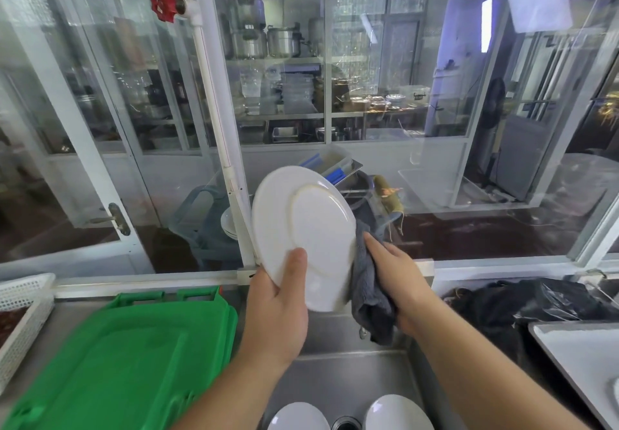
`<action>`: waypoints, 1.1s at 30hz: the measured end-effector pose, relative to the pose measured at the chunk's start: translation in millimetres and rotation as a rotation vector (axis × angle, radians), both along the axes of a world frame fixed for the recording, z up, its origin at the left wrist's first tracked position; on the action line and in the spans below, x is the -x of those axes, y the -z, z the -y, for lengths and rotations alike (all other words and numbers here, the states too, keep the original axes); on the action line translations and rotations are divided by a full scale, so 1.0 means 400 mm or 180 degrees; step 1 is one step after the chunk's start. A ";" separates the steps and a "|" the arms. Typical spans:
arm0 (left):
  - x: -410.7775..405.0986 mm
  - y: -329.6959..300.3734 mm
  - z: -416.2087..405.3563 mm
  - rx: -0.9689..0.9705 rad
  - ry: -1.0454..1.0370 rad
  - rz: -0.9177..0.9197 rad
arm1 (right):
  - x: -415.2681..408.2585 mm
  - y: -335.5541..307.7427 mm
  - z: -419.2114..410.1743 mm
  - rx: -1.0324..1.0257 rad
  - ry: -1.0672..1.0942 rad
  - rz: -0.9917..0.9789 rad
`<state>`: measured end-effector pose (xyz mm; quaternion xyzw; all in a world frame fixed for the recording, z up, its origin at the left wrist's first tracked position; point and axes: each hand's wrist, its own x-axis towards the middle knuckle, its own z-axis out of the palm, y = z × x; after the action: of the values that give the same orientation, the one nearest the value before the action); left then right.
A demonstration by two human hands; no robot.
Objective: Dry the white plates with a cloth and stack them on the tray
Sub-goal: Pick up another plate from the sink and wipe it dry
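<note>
Left hand grips a white plate at its near-left rim, thumb across the underside, other fingers curled behind; plate held up on edge over the sink, underside facing the camera, tilted so the top leans left. Right hand holds a grey cloth, fingers wrapped round the bunched fabric, forefinger stretched along it; cloth pressed against the plate's right rim, loose end hanging down toward the sink. Two more white plates lie in the sink bottom, at the near edge of view, one each side of the drain. Green plastic lid lies flat on the desk left of the sink; white perforated basket at far left. Black plastic bag on the right, with a grey tray just near of it, at the right edge. Glass partition runs along the far side, with a red valve handle on a white pipe at upper left.
</note>
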<state>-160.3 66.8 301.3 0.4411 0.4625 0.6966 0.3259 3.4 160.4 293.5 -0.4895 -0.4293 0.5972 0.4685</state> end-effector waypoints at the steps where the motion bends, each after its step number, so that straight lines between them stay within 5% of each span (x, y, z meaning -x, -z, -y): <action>1: -0.007 0.005 -0.003 0.0005 0.0022 0.0128 | 0.008 0.009 0.012 0.0331 -0.0147 -0.0521; 5: -0.027 0.024 0.003 0.0182 0.0410 0.0542 | 0.007 0.038 0.019 0.0849 -0.0449 -0.1323; 11: 0.048 -0.015 0.005 0.0686 0.1217 0.1142 | -0.074 -0.003 -0.011 0.0362 -0.0056 -0.0973; 15: 0.081 -0.033 0.008 0.1055 0.1198 0.0468 | -0.101 -0.019 -0.007 0.0101 -0.0049 -0.0682; 21: 0.033 -0.016 0.015 0.0428 0.0402 -0.0586 | -0.030 0.016 0.039 0.0269 0.0185 -0.0971; 24: 0.008 0.013 0.009 0.0318 0.0082 -0.0673 | 0.017 0.046 0.081 0.0564 0.0073 -0.1417; 30: -0.004 0.058 0.030 0.0456 0.0562 -0.0361 | 0.005 0.070 0.083 0.0587 -0.0103 -0.1737; 33: 0.013 0.043 0.031 0.0497 0.0956 0.0429 | -0.025 0.059 0.060 0.0296 0.0021 -0.1489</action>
<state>-165.5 54.3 284.1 0.4309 0.4212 0.6300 0.4899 13.5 136.3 269.9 -0.3603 -0.2795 0.7119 0.5340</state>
